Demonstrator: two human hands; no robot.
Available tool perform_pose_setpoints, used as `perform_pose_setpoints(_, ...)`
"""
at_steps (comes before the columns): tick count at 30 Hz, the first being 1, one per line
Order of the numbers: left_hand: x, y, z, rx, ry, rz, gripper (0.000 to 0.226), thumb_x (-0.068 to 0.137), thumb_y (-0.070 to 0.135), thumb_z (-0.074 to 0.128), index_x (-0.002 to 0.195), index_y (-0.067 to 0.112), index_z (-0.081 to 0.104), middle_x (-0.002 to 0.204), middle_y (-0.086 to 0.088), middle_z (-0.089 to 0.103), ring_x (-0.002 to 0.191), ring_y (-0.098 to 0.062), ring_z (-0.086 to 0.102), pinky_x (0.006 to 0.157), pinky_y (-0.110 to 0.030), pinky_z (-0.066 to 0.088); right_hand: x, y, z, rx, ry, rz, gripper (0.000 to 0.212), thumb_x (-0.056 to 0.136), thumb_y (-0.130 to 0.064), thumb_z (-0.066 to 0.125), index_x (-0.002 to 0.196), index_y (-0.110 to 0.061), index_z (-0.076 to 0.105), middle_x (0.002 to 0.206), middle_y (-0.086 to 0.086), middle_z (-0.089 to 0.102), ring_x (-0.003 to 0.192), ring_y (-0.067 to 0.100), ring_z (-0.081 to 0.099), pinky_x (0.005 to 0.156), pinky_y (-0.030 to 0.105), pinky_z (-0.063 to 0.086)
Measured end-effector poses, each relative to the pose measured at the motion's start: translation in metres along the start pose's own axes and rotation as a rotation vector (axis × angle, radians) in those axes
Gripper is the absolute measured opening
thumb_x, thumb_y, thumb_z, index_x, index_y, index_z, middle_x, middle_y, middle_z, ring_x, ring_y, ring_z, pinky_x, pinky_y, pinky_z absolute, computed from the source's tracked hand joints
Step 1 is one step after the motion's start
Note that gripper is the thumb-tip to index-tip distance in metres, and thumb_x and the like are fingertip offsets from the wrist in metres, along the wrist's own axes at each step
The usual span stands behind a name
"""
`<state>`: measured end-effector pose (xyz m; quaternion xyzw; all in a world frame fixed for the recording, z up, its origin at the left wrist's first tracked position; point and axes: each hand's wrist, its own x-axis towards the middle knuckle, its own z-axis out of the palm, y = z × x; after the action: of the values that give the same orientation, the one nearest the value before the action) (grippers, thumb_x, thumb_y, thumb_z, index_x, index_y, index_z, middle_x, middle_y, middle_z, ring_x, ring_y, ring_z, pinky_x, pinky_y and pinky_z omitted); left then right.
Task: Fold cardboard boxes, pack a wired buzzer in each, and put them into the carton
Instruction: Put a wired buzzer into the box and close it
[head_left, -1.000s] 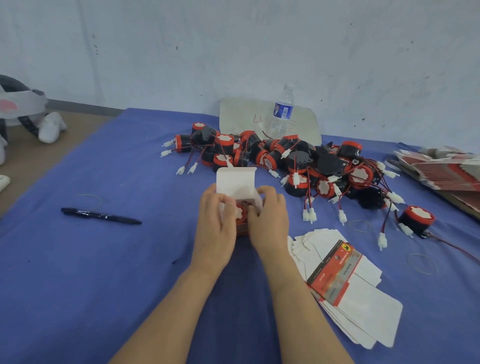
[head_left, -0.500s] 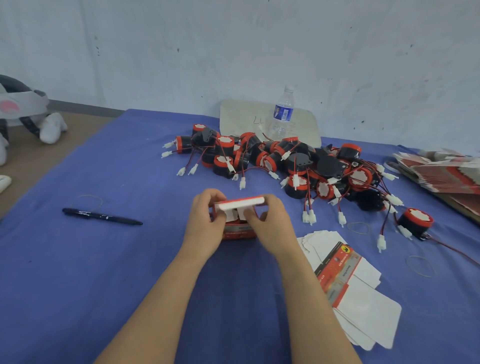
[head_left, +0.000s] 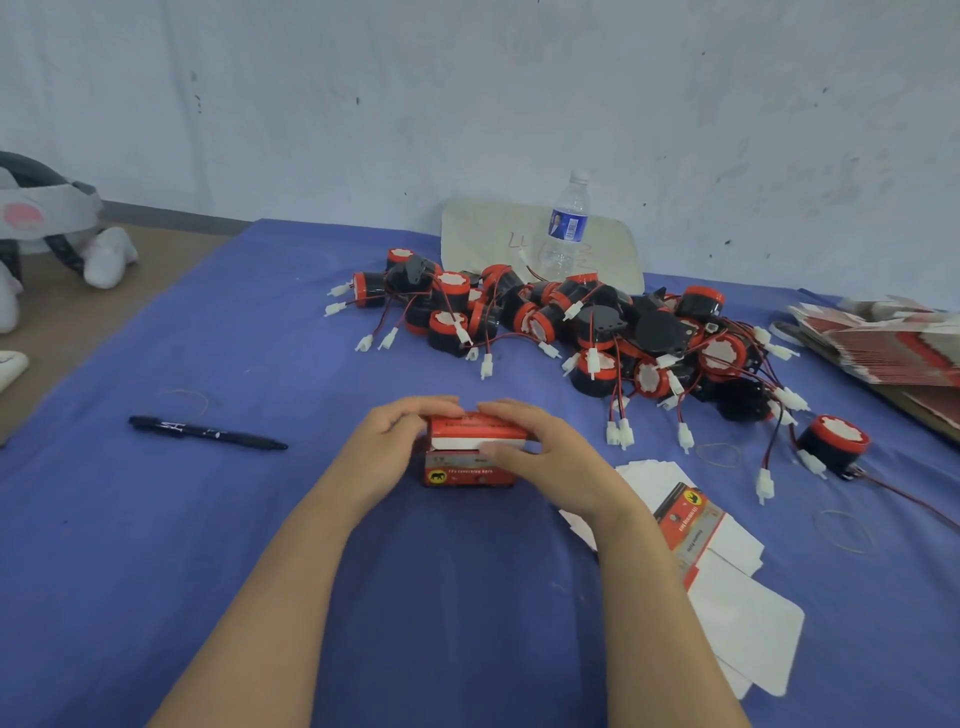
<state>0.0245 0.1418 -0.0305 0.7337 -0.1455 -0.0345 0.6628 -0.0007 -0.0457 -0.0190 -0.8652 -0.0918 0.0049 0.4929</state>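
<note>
Nearest, both hands hold the box (head_left: 467, 475) on the tabletop (head_left: 260, 519). The left hand (head_left: 387, 447) curls round its left end, and the right hand (head_left: 545, 457) pinches the lid, fingers (head_left: 506, 410) on top. A white flap (head_left: 467, 443) shows under the lid, so the step is probably closing; next, the flap needs tucking in. Blanks (head_left: 727, 597) lie just right; beyond, the buzzers (head_left: 597, 322). No carton shows.

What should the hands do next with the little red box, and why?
Probably tuck the lid's white flap down into the red box to shut it. The left hand and right hand hold the box, and the flap shows outside along the front.
</note>
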Motion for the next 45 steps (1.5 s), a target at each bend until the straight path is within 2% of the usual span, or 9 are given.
perform_pose_setpoints(3,-0.003,0.000,-0.002,0.000,-0.063,0.021,0.022,0.097,0.025,0.051,0.108,0.028,0.069,0.117,0.013,0.065,0.109,-0.003,0.059,0.097,-0.027,0.047,0.000,0.000,0.001,-0.002,0.028,-0.032,0.035,0.093,-0.023,0.062,0.127,-0.029,0.058,0.128,-0.008,0.053,0.111,0.002,0.051,0.080,0.003,0.043)
perform_pose_setpoints(6,-0.004,-0.003,-0.001,0.113,-0.121,0.071,0.025,0.091,0.019,0.062,0.111,0.034,0.062,0.125,0.014,0.056,0.111,0.002,0.054,0.085,-0.012,0.047,0.000,0.001,-0.001,-0.014,-0.009,-0.030,0.035,0.094,-0.024,0.060,0.127,-0.034,0.055,0.133,-0.009,0.047,0.116,0.004,0.048,0.084,0.004,0.043)
perform_pose_setpoints(12,-0.004,-0.003,-0.004,0.131,-0.161,0.057,0.028,0.093,0.014,0.058,0.110,0.036,0.064,0.128,0.021,0.048,0.109,0.015,0.047,0.075,-0.004,0.045,0.000,0.001,-0.001,0.099,-0.029,0.071,0.033,0.099,-0.038,0.045,0.131,-0.035,0.055,0.142,-0.017,0.039,0.125,0.002,0.041,0.093,0.011,0.039)
perform_pose_setpoints(16,-0.004,-0.001,-0.001,0.061,-0.132,0.028,0.022,0.097,0.024,0.050,0.108,0.029,0.068,0.128,0.018,0.051,0.116,0.002,0.050,0.076,-0.004,0.044,0.003,0.002,0.002,0.071,0.014,0.070,0.031,0.101,-0.028,0.044,0.129,-0.030,0.057,0.141,-0.010,0.044,0.125,0.008,0.045,0.105,0.024,0.039)
perform_pose_setpoints(20,-0.004,0.000,-0.002,0.089,-0.165,0.024,0.023,0.099,0.023,0.047,0.111,0.031,0.066,0.131,0.020,0.047,0.118,0.005,0.047,0.078,-0.003,0.043,0.004,0.006,0.004,0.165,0.036,0.133,0.031,0.099,-0.030,0.049,0.129,-0.030,0.056,0.131,-0.002,0.057,0.118,0.016,0.055,0.104,0.037,0.046)
perform_pose_setpoints(28,-0.005,-0.001,-0.007,0.031,-0.208,-0.025,0.035,0.093,0.006,0.056,0.116,0.032,0.061,0.135,0.023,0.043,0.118,0.005,0.046,0.081,-0.010,0.048,0.005,0.011,0.002,0.223,0.036,0.174,0.037,0.094,-0.037,0.056,0.131,-0.033,0.055,0.130,-0.006,0.057,0.117,0.015,0.056,0.104,0.037,0.046)
perform_pose_setpoints(37,0.001,0.008,0.023,-0.117,0.069,-0.168,0.045,0.077,-0.009,0.041,0.089,0.026,0.068,0.119,0.017,0.051,0.109,-0.011,0.050,0.083,-0.027,0.046,0.004,0.009,0.004,0.244,0.030,0.169,0.035,0.094,-0.032,0.059,0.129,-0.034,0.056,0.128,-0.005,0.058,0.115,0.015,0.057,0.101,0.035,0.048)
perform_pose_setpoints(42,-0.001,0.008,0.012,-0.233,-0.057,-0.204,0.030,0.091,0.005,0.050,0.103,0.026,0.067,0.132,0.012,0.052,0.114,-0.014,0.057,0.101,-0.035,0.046,0.005,0.008,0.006,0.227,0.009,0.162,0.034,0.095,-0.026,0.058,0.128,-0.035,0.056,0.127,-0.005,0.057,0.111,0.011,0.057,0.085,0.019,0.050)
perform_pose_setpoints(45,-0.003,0.003,0.000,-0.158,-0.141,-0.177,0.030,0.098,0.012,0.049,0.114,0.033,0.061,0.134,0.007,0.054,0.116,-0.012,0.057,0.105,-0.034,0.043,0.005,0.007,0.006,0.225,0.013,0.175,0.036,0.095,-0.026,0.058,0.130,-0.034,0.054,0.130,-0.003,0.055,0.114,0.014,0.056,0.091,0.023,0.049)
